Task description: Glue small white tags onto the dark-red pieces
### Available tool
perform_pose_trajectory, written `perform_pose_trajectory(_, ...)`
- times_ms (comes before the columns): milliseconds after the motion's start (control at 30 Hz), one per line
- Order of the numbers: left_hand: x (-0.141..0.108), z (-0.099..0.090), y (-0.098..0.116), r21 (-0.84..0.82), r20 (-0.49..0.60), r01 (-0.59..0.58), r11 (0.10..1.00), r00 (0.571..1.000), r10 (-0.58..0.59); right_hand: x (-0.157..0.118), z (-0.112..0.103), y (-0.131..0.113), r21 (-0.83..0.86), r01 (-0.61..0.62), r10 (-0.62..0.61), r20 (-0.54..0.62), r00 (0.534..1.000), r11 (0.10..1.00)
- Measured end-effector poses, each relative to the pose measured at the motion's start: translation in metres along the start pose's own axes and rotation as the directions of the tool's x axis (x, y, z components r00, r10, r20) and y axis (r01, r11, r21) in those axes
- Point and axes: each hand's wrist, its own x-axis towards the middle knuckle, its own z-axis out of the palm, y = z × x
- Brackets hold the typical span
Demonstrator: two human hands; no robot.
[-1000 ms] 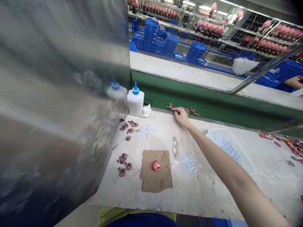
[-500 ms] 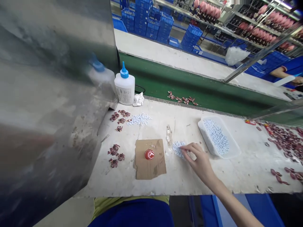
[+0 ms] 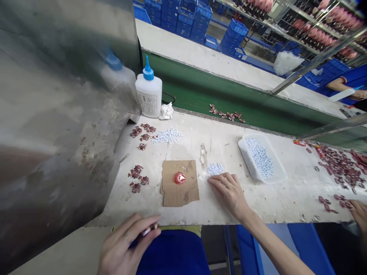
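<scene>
My left hand (image 3: 130, 242) is in front of the table's near edge, its thumb and fingers pinching a small brown figure piece (image 3: 150, 229). My right hand (image 3: 229, 193) rests at the near side of a small pile of white-and-blue bits (image 3: 215, 169). Its fingers are bent together against the tabletop, and whatever is between the tips is too small to make out. Between the hands lies a piece of cardboard (image 3: 172, 196) with a round red cap (image 3: 179, 178) on it. Left of the cardboard, several brown figure pieces (image 3: 137, 172) sit in a cluster.
A clear plastic tub (image 3: 282, 176) holds more white-and-blue bits. At the back left stand a blue-capped white bottle (image 3: 149, 95) and crumpled tissue (image 3: 166, 111). A metal panel (image 3: 65, 114) borders the left. Another person's hand (image 3: 358, 214) is at right, beside brown parts (image 3: 340, 166).
My left hand has come into view from below, holding the brown piece. My right hand has shifted from on top of the small pile to its near side. The view has tilted slightly.
</scene>
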Motion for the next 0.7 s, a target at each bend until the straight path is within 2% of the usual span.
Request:
perform_pose_trajectory(67,0.014,0.010,-0.006,-0.019,-0.002,-0.049,0.999,0.999,0.049,-0.005,-0.005,0.002,0.028,0.084,-0.086,0.053,0.995,0.996)
perform_pose_trajectory(133,0.023,0.017,-0.010,-0.037,-0.017,-0.055,0.998,0.998,0.054,-0.010,-0.008,0.001,0.057,0.111,-0.115,0.074,0.991,0.992)
perform_pose_trajectory(167,0.024,0.019,-0.011,-0.054,-0.014,-0.056,0.997,0.998,0.055,-0.011,-0.008,0.000,0.068,0.072,-0.076,0.058,0.995,0.995)
perform_pose_trajectory(233,0.026,0.021,-0.012,-0.097,0.002,-0.051,0.994,0.999,0.051,-0.014,-0.005,-0.005,0.088,-0.082,0.083,-0.005,0.997,0.993)
perform_pose_trajectory(300,0.026,0.021,-0.012,-0.119,0.008,-0.047,0.992,0.999,0.048,-0.013,0.000,-0.010,0.104,-0.236,0.243,-0.066,0.968,0.966)
perform_pose_trajectory(367,0.026,0.021,-0.011,-0.112,-0.008,-0.044,0.993,0.999,0.044,-0.010,0.004,-0.013,0.107,-0.303,0.312,-0.078,0.947,0.947)
perform_pose_trajectory(500,0.029,0.021,-0.011,-0.102,-0.028,-0.059,0.993,0.998,0.056,0.000,0.007,-0.011,0.075,-0.317,0.321,-0.048,0.946,0.945)
perform_pose_trajectory(700,0.031,0.025,-0.011,-0.118,-0.016,-0.053,0.992,0.999,0.051,0.011,-0.002,-0.006,0.087,-0.228,0.223,0.070,0.972,0.970)
